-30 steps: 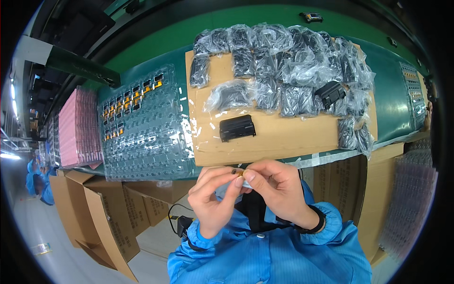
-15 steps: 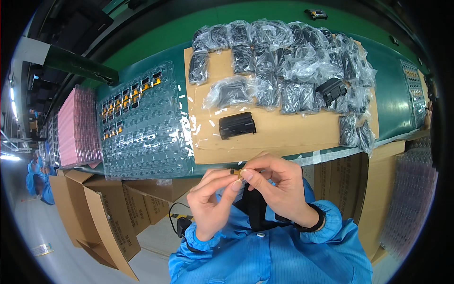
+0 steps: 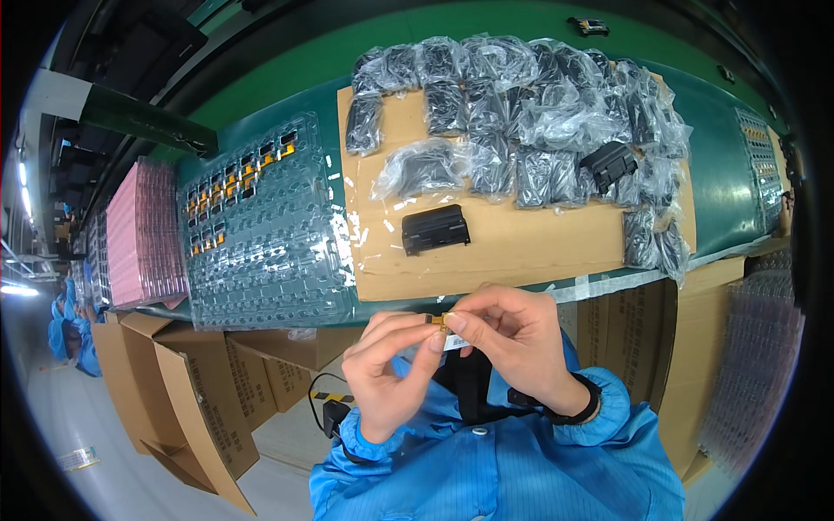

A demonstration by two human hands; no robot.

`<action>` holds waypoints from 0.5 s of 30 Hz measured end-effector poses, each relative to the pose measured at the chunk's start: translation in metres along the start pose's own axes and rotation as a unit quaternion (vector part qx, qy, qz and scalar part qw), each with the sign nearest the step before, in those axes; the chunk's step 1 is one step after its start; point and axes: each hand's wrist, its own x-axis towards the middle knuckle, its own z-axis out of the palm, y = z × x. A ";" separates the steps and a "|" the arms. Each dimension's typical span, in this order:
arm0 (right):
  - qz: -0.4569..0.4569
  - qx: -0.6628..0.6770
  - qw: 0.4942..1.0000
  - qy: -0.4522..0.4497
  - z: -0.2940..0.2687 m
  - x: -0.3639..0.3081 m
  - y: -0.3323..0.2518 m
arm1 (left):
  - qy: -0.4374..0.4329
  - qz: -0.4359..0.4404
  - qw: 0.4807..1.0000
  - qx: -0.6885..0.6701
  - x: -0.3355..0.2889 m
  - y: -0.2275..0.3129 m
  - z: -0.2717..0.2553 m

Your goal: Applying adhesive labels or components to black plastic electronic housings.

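Observation:
My left hand point(image 3: 389, 365) and my right hand point(image 3: 519, 352) meet in front of my body, just off the table's near edge. Between their fingertips they pinch a small flex-cable part point(image 3: 437, 319) with an orange-yellow ribbon and a dark end. A white label point(image 3: 455, 342) with dark printing shows below it, between the hands; fingers cover much of the part. Beyond my hands, a black plastic housing point(image 3: 434, 230) lies on a cardboard sheet point(image 3: 521, 252). To the left, a clear blister tray point(image 3: 269, 269) holds several similar orange-and-black parts point(image 3: 230, 184) in its upper rows.
Plastic-bagged black units point(image 3: 486, 113) cover the cardboard's far and right parts, with another bare housing point(image 3: 608, 165) on top. Small white slips lie along its left edge. Stacked trays point(image 3: 143, 234) stand far left, open cartons point(image 3: 200, 391) below. A green conveyor point(image 3: 486, 17) runs behind.
The part has turned slightly in my fingers, and the white label now shows below it. On the conveyor, a small device has shifted a little to the right.

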 end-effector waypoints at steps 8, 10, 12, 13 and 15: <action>0.149 0.142 0.977 -0.057 -0.022 0.005 0.000 | 0.108 0.086 0.947 0.290 0.021 -0.008 -0.004; 0.128 0.141 0.982 -0.020 -0.025 0.005 -0.002 | 0.089 0.100 0.936 0.326 0.035 -0.015 -0.004; 0.117 0.119 0.986 -0.013 -0.028 0.005 0.000 | 0.123 0.054 0.925 0.356 0.043 -0.016 0.003; 0.105 0.098 0.990 -0.006 -0.029 0.006 0.000 | 0.077 0.044 0.939 0.332 0.044 -0.023 0.001; 0.090 0.088 0.992 0.002 -0.031 0.007 0.002 | 0.059 0.008 0.956 0.289 0.049 -0.027 0.011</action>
